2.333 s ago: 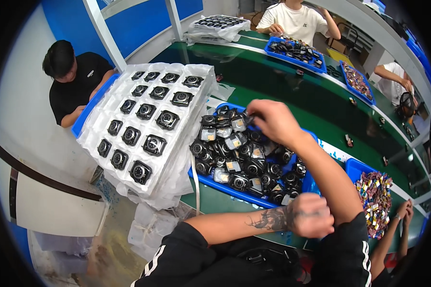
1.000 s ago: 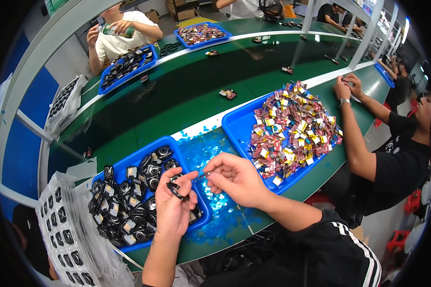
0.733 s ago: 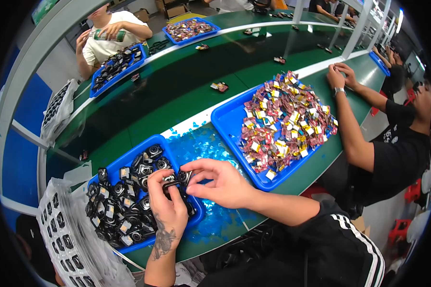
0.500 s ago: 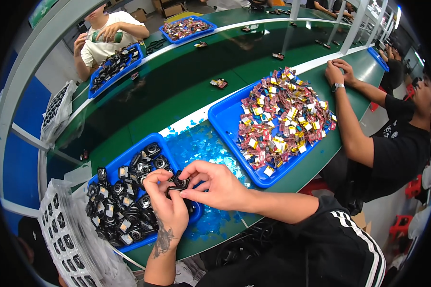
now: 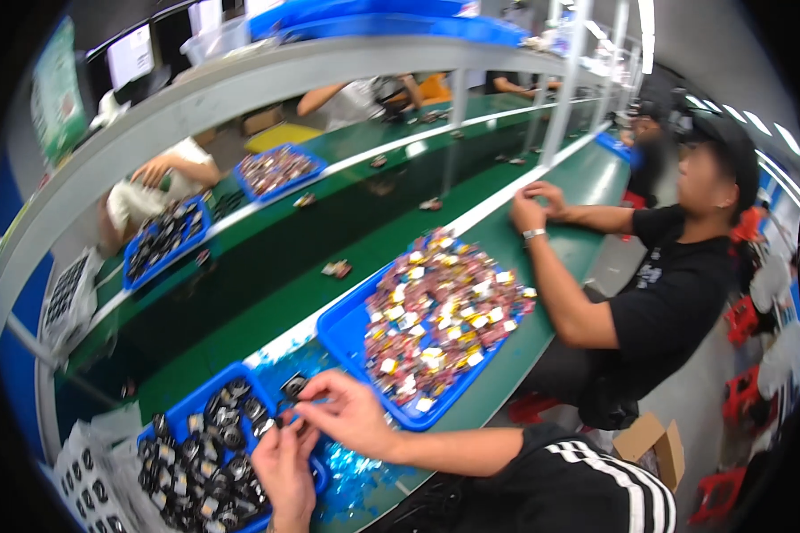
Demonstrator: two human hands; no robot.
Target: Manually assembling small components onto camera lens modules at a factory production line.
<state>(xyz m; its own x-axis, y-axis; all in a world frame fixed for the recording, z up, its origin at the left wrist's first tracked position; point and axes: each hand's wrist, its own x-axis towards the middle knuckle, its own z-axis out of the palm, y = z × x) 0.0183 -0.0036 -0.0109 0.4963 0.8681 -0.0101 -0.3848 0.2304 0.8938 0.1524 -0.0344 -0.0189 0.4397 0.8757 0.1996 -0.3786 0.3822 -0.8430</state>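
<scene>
Over the right edge of a blue tray [image 5: 260, 384] full of black watch-like housings, my two hands meet at a small black housing [image 5: 293, 385]. My right hand [image 5: 351, 416] pinches it with thumb and fingertips. Just below, my left hand [image 5: 284, 466] has its fingers closed against the dark lower part of the same piece; motion blur hides the exact grip. Blue film scraps [image 5: 351, 475] lie on the table beside the tray. To the right stands a larger blue tray [image 5: 340, 330] heaped with small red circuit boards bearing white and yellow pieces.
A green conveyor belt [image 5: 240, 333] with scattered boards runs beyond the trays. A clear blister pack [image 5: 84, 480] of black parts is at lower left. On the right sits a co-worker in a black shirt [image 5: 676, 284]; another person [image 5: 164, 182] works across the belt.
The view has swung up and to the right, so the trays and my hands appear lower and further left. Both hands remain together at the black housing.
</scene>
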